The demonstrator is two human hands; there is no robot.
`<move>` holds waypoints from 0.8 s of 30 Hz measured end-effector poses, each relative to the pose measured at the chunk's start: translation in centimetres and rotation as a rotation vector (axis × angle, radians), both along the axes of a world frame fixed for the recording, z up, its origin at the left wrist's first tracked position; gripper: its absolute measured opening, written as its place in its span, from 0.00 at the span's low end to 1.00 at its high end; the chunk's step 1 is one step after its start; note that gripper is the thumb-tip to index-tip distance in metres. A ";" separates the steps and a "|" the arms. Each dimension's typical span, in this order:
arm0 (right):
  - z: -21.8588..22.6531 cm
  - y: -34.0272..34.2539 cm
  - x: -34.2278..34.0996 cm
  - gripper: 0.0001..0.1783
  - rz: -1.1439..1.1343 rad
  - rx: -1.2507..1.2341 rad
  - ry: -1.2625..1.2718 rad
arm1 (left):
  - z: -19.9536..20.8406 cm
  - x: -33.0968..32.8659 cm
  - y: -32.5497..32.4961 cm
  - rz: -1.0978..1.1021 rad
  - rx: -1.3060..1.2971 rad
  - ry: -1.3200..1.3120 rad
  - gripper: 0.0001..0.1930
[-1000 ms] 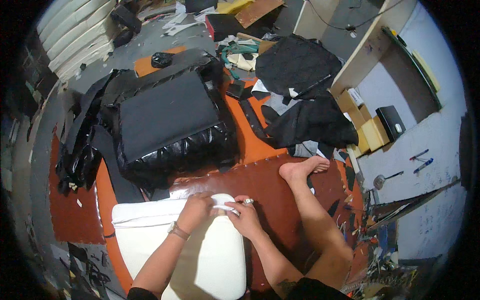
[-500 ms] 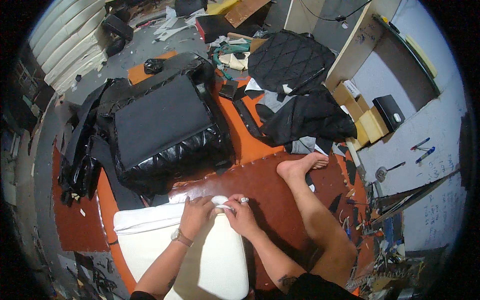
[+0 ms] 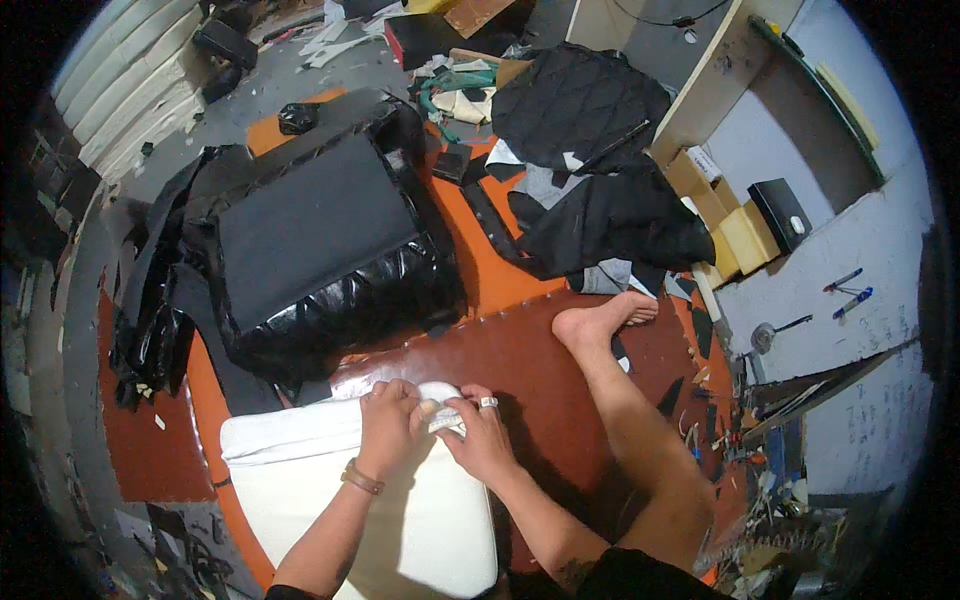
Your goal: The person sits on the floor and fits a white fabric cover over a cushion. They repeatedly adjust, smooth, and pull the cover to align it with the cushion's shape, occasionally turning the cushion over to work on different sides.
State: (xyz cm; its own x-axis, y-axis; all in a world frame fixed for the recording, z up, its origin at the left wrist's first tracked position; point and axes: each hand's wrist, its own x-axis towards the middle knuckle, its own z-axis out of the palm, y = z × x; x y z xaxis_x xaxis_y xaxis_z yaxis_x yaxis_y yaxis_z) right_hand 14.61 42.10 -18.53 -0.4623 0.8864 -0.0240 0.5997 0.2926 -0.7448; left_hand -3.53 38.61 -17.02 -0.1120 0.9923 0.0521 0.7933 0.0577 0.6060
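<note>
A cream foam cushion [image 3: 420,525] lies in front of me, with white fabric [image 3: 288,436] folded along its far edge. At the cushion's far right corner, my left hand [image 3: 393,425] pinches the fabric with curled fingers. Close beside it, my right hand [image 3: 481,432] grips the fabric's bunched edge between thumb and fingers; a ring shows on one finger. A small white loop of the fabric bulges up between the two hands. The fingertips partly hide the fold that they hold.
A black padded seat piece [image 3: 318,235] stands beyond the cushion on a brown and orange sheet [image 3: 500,345]. Black quilted fabric [image 3: 580,110] and dark scraps lie far right. My bare leg [image 3: 625,410] stretches along the right, near a shelf with an open cardboard box [image 3: 708,205].
My left hand has turned at the wrist and its fingers have curled more over the fabric. The right hand has shifted slightly, and the white fold between them stands higher. The view has moved a little.
</note>
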 end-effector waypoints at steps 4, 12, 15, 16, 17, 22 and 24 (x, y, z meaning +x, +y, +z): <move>-1.5 -0.1 0.0 0.18 0.029 0.151 0.009 | -0.3 -1.6 -0.1 -0.103 -0.018 -0.057 0.10; -4.8 -1.5 0.2 0.13 -0.100 0.268 0.154 | 0.0 0.3 -0.2 -0.109 0.072 0.131 0.22; -2.6 0.8 1.0 0.15 0.080 0.020 0.138 | -0.2 -1.5 -0.2 -0.190 0.000 -0.034 0.20; -0.7 1.8 1.6 0.17 0.169 -0.093 0.115 | -0.1 -1.8 -0.3 -0.201 -0.038 -0.060 0.19; 0.6 2.7 2.2 0.18 0.257 -0.197 0.093 | 0.5 -2.0 -0.2 -0.214 -0.068 -0.083 0.19; -2.3 1.3 1.8 0.15 0.114 0.026 0.188 | 0.5 -1.2 0.2 -0.196 -0.073 0.063 0.19; -3.3 -0.2 0.3 0.14 -0.040 0.067 0.295 | 0.5 -1.7 0.2 -0.209 -0.105 0.047 0.18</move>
